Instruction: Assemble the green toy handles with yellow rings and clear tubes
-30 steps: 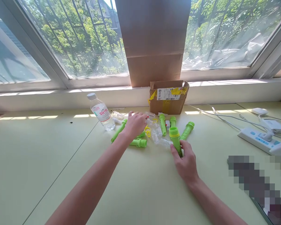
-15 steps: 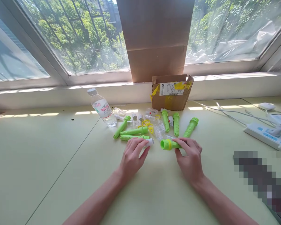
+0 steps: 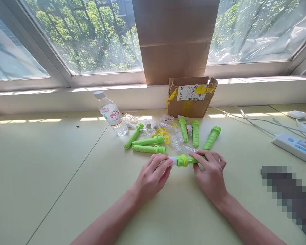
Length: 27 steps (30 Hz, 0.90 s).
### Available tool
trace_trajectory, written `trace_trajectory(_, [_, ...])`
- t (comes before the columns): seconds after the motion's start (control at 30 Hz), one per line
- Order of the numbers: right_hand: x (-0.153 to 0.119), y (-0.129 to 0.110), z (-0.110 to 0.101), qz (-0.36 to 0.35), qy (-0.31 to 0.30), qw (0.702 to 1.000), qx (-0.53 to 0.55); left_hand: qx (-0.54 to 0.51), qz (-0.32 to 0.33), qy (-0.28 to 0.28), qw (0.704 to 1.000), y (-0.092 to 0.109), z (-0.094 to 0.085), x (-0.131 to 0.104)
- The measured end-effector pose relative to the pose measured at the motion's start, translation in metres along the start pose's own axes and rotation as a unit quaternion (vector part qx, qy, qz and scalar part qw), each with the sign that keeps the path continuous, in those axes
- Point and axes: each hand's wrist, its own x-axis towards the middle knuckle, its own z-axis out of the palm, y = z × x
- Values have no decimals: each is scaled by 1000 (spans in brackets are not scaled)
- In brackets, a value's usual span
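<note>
My left hand pinches a small white cylinder, whose end meets the threaded mouth of a green plastic tube handle. How far the cylinder sits inside the mouth I cannot tell. A yellow ring circles the handle just behind the thread. My right hand is closed around the handle's other end, partly covering it. Beyond both hands lie more green handles, clear ribbed plastic caps, loose yellow rings and several white cylinders with grey ends.
A water bottle leans at the back left of the pale table. Behind the parts, an open cardboard box stands against the sill. On the right are a white power strip and cables; a blurred-out dark object lies nearer.
My left hand has brought the white cylinder rightward to the handle's mouth, closing the gap between them. The right hand keeps hold of the handle. The view has shifted slightly.
</note>
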Motion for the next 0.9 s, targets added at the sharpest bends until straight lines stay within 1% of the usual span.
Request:
trace_trajectory(0.13, [0, 1, 0, -8, 5, 1000, 3, -26, -17, -9, 999, 1, -2, 1])
trace_trajectory(0.23, [0, -1, 0, -16, 0, 1000, 7, -76, -45, -23, 996, 4, -3, 1])
trace_trajectory(0.33, [1, -4, -3, -31, -10, 999, 20, -128, -93, -23, 987, 7, -2, 1])
trace_trajectory(0.4, [2, -6, -5, -43, -11, 999, 27, -161, -144, -13, 976, 8, -1, 2])
trace_trajectory(0.47, [3, -7, -6, -59, -14, 998, 35, -208, -216, -2, 954, 7, -1, 2])
trace_trajectory(0.57, [3, -8, -7, -82, -24, 995, 45, -288, -340, 5, 895, 2, -3, 4])
trace_trajectory(0.63, [3, -9, -7, -91, -28, 994, 49, -325, -403, -17, 855, -2, -4, 5])
trace_trajectory(0.67, [3, -10, -7, -94, -30, 994, 50, -337, -424, -30, 840, -3, -5, 6])
trace_trajectory(0.73, [3, -10, -8, -102, -31, 993, 50, -354, -448, -45, 820, -4, -7, 8])
trace_trajectory(0.9, [1, -9, -13, -125, -39, 991, 37, -387, -462, -31, 797, 0, -10, 10])
